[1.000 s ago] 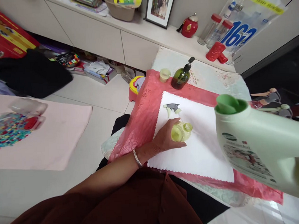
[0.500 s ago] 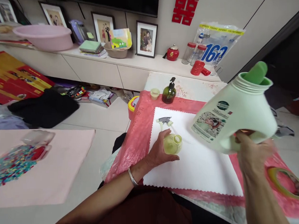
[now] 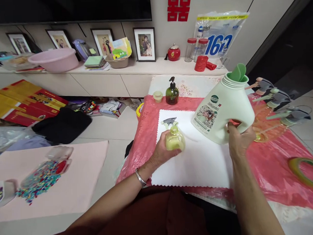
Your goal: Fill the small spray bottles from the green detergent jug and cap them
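My left hand [image 3: 165, 147], with a bracelet at its wrist, is closed round a small see-through yellow-green bottle [image 3: 174, 140]. The bottle's mouth is uncapped, and pale liquid shows inside. By its handle my right hand [image 3: 240, 140] grips a large pale green detergent jug [image 3: 224, 106], uncapped, with a green spout in its neck. The jug leans a little to the right; whether its base touches the white scalloped mat [image 3: 196, 171] I cannot tell. Just beyond the small bottle lies a grey and pale green spray head [image 3: 170, 121] on the mat.
A dark green pump bottle [image 3: 172, 93] and a small pale cup [image 3: 157, 96] stand at the table's far side. Several spray bottles [image 3: 272, 118] are at the right, with a roll of tape [image 3: 297, 171] nearer. Coloured pieces [image 3: 42, 181] lie on a pink sheet at left.
The jug has come down and left in my right hand. In my left hand the small bottle has turned more upright. The view has shifted, showing the spray bottles at right.
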Demonstrator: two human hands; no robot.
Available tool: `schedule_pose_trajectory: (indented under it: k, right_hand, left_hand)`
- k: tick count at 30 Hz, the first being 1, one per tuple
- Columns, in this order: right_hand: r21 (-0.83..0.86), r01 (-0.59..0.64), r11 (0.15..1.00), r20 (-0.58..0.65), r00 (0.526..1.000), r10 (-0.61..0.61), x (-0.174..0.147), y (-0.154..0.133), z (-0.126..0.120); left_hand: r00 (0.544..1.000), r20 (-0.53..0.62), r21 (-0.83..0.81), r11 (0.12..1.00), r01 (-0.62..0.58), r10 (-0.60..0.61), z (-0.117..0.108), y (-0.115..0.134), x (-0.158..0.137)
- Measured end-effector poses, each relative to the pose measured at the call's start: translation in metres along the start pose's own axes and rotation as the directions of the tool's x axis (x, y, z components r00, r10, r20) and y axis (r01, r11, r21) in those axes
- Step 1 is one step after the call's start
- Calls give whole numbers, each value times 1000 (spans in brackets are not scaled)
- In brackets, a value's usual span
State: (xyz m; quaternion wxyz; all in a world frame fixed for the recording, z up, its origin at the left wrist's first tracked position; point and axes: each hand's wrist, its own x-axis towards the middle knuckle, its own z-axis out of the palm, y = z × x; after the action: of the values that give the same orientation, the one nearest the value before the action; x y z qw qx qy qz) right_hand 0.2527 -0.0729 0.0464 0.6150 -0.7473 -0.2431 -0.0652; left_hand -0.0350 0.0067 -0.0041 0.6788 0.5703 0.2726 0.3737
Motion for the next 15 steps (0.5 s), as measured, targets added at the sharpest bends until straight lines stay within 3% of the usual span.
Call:
schedule_pose_trajectory:
  k: [7,9,12,13,15]
  right_hand:
    - [-40,41,998,32,999,-40,-17,7,-23]
    - [-58,128,990,-72,989,-132,-30,4,-31]
    - [-105,315,943,-221,918,-331,-52,-7,-39]
    - [-111,366,924,-212,899,-382,-59,-13,-39]
    - [-90,442,893,-78,890,-448,-69,-26,-36]
  left_hand:
    - [999,-43,-126,992,-6,1,0,-2,4]
    - [999,-47,-130,991,-8,2,1,-2,4]
    - [999,-41,-118,993,-6,1,3,-1,3]
    - [999,-36,-106,994,-1,-2,4,0,2]
    - [1000,-27,-58,998,9,-10,5,1,0]
